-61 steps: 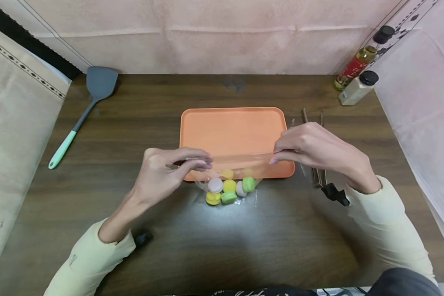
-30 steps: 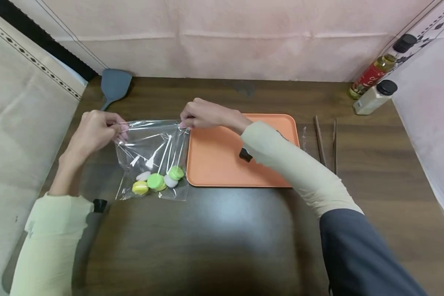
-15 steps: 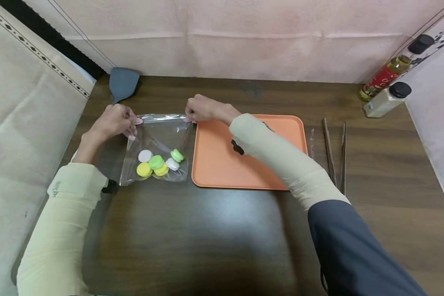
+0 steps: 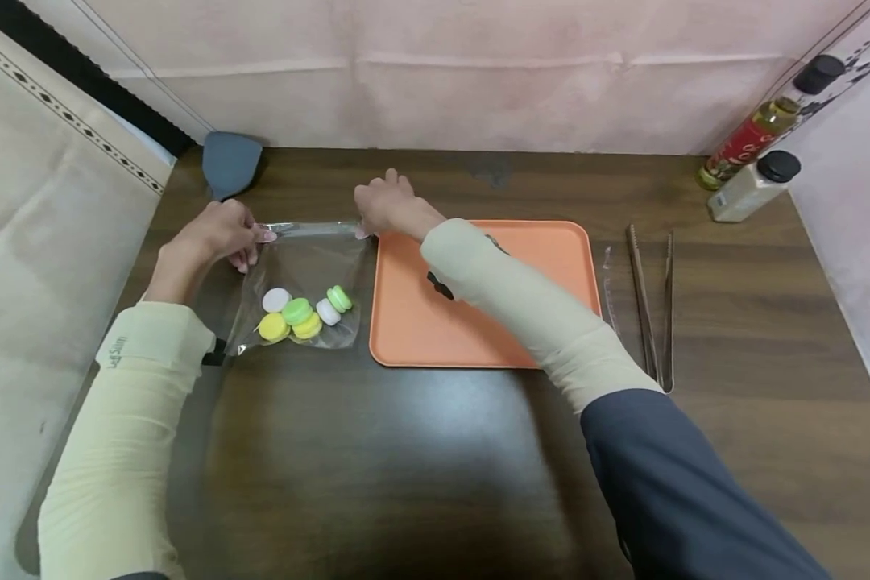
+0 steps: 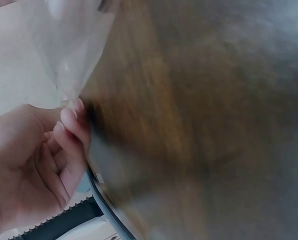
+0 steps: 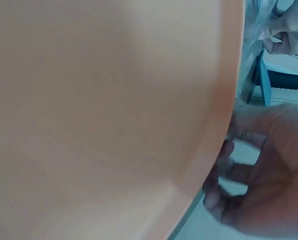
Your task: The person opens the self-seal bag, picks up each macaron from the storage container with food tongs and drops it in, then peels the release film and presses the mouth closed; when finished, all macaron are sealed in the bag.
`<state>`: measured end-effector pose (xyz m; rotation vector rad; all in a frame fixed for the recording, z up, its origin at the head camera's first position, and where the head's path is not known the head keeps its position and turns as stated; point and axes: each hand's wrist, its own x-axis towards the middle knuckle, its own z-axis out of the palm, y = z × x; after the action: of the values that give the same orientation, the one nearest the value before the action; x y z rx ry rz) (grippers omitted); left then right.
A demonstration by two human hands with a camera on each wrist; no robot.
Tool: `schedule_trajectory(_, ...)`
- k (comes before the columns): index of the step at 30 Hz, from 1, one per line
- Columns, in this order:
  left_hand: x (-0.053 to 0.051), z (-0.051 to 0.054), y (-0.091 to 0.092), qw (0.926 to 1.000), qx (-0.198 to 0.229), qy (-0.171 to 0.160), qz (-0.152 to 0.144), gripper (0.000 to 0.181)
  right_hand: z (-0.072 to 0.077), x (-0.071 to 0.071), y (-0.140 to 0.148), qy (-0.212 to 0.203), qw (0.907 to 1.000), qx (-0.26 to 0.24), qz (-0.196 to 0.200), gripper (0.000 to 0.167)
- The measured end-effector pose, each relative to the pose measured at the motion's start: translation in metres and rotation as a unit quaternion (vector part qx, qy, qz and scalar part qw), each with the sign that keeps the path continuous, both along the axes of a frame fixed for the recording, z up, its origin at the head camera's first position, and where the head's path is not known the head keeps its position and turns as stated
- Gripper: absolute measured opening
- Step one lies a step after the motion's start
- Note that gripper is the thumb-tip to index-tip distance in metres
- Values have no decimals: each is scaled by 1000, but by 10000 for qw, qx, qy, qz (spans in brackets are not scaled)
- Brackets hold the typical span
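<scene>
A clear plastic bag (image 4: 312, 262) lies left of the tray, with several white, green and yellow macarons (image 4: 297, 310) in its lower part. My left hand (image 4: 221, 234) pinches the bag's upper left corner; in the left wrist view the film (image 5: 71, 60) runs up from the fingertips. Reaching across the tray, my right hand (image 4: 391, 205) holds the upper right corner between thumb and fingers. The right wrist view shows that hand (image 6: 268, 175) close by the tray's edge, its thumb tip partly hidden. The bag's top edge is stretched between both hands.
The orange tray (image 4: 435, 338) lies under my right forearm. Metal tongs (image 4: 644, 306) and a thin clear plastic strip (image 4: 607, 278) are to its right. A spatula (image 4: 230, 165) lies at the back left. An oil bottle (image 4: 757, 137) and a black-lidded jar (image 4: 754, 189) stand at the back right.
Both hands have carried the bag from the tray's front edge to the tray's left and lowered it. Over the last half second, the right hand's fingers have lifted slightly.
</scene>
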<state>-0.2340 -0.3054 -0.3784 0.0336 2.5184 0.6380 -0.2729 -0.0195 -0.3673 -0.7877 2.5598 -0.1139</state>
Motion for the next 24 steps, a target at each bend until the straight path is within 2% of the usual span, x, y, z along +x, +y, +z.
schedule_trajectory(3,6,0,-5,9987,28,-478,173,45,2,0,0,-141,9981,472,-378,49)
schedule_trajectory(7,8,5,-10,9948,-12,-925,426,51,4,-2,2,-285,9963,611,-537,69)
schedule_trajectory(12,4,14,-9,9926,-33,-1093,529,50,7,-7,-1,-364,9962,589,-522,73)
schedule_trajectory(15,4,14,-12,9923,-4,-1115,537,50,8,-11,-1,-503,9965,480,-471,71)
schedule_trajectory(18,5,9,-17,9935,66,-978,582,52,11,-16,6,-755,9955,7,-579,59)
schedule_trajectory(20,8,4,-20,9948,105,-811,601,53,17,-15,18,-870,9929,-509,-632,56)
schedule_trajectory(22,12,1,-23,9965,91,-595,574,57,28,-7,40,-796,9887,-1094,-639,54)
schedule_trajectory(24,19,4,-24,9979,25,-335,551,61,45,11,69,-401,9818,-1778,-539,47)
